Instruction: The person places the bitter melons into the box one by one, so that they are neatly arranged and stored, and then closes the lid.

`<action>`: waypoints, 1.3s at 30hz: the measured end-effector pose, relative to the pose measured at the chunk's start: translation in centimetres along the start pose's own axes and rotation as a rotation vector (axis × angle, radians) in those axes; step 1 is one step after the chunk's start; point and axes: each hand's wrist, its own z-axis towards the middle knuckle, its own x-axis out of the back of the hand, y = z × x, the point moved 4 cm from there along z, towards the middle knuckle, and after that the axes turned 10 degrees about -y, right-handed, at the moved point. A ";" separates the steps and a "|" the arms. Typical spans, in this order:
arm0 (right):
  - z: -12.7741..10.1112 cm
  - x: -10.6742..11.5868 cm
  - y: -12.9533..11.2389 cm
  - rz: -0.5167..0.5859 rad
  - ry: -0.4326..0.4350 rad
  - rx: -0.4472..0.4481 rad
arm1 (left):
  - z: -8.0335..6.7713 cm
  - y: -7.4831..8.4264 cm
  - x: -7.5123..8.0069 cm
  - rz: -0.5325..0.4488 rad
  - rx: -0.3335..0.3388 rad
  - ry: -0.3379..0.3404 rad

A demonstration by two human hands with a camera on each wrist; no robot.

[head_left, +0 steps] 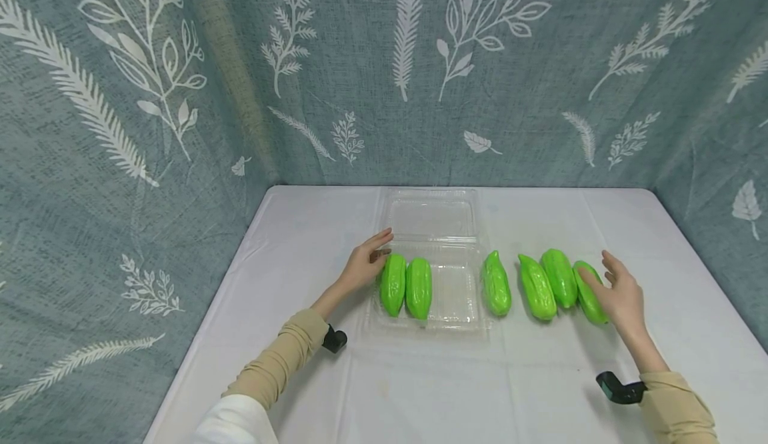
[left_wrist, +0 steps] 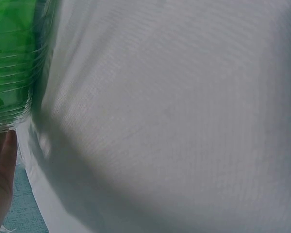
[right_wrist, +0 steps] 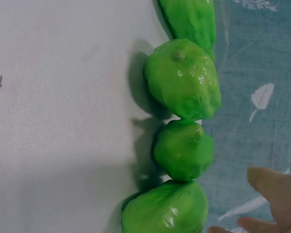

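A clear plastic clamshell box (head_left: pixel 459 301) lies open, its lid (head_left: pixel 431 214) folded toward the back. Two glossy green, elongated melon-like vegetables (head_left: pixel 393 285) lie side by side in its left part. My left hand (head_left: pixel 363 262) is at the box's left side, fingers extended; in the left wrist view a fingertip meets the ridged wall (left_wrist: pixel 14 77). My right hand (head_left: pixel 624 297) is at the rightmost green vegetable (head_left: pixel 593 307), thumb and fingers spread apart. In the right wrist view the thumb (right_wrist: pixel 266 182) stands clear of the lowest vegetable (right_wrist: pixel 165 211).
One green vegetable (head_left: pixel 497 291) lies just right of the box. Farther right, two more (head_left: pixel 537 291) lie close to the rightmost one in a row. A white cloth covers the table (head_left: pixel 432 391). A patterned blue-green curtain (head_left: pixel 372 144) hangs behind and at the sides.
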 end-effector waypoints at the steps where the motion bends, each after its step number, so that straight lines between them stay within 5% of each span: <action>1: 0.0 0.0 0.1 -0.006 -0.019 -0.004 | 0.0 0.0 0.0 -0.001 0.001 0.000; 17: 0.8 -1.2 3.5 -0.077 -0.135 -0.113 | -0.1 -0.1 0.0 0.000 0.008 -0.012; 39: 0.1 -1.5 2.4 -0.074 -0.129 -0.148 | 0.1 -0.2 0.0 -0.007 -0.008 -0.006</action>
